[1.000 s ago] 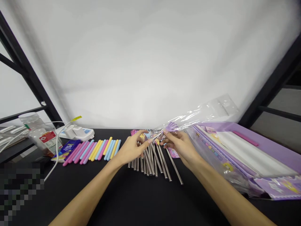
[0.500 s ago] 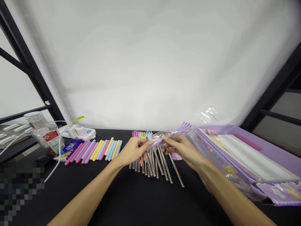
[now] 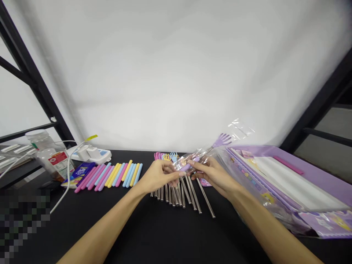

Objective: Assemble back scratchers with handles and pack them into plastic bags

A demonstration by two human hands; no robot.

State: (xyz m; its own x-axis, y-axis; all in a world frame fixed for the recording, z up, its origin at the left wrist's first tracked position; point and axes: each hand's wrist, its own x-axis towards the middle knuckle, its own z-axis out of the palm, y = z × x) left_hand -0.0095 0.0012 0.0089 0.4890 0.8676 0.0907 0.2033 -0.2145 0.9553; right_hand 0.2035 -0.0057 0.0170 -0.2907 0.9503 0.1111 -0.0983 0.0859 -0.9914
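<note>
A purple back scratcher [image 3: 222, 140] with a hand-shaped head lies slantwise in a clear plastic bag [image 3: 238, 129], its head up to the right. My left hand [image 3: 158, 176] is closed on the lower left end of the bag, by the purple handle. Across the middle, my right hand [image 3: 217, 175] is closed around the bagged scratcher, fingertips on the handle. Beneath both hands lie several more back scratchers [image 3: 194, 196], with metal rods toward me and pink, yellow and blue heads at the back. My hands hide part of them.
Left of my hands lies a row of pink, purple, blue and yellow handles [image 3: 117, 175]. Beyond them are a blue packet [image 3: 81, 172], plastic jar [image 3: 44, 154], power strip [image 3: 101, 156] and white cable [image 3: 68, 179]. A purple box [image 3: 286, 154] stands at right, before the wall.
The bagged back scratcher has moved up and to the right, its head rising. More of the bag shows above it. My left thumb has shifted down off the handle's end.
</note>
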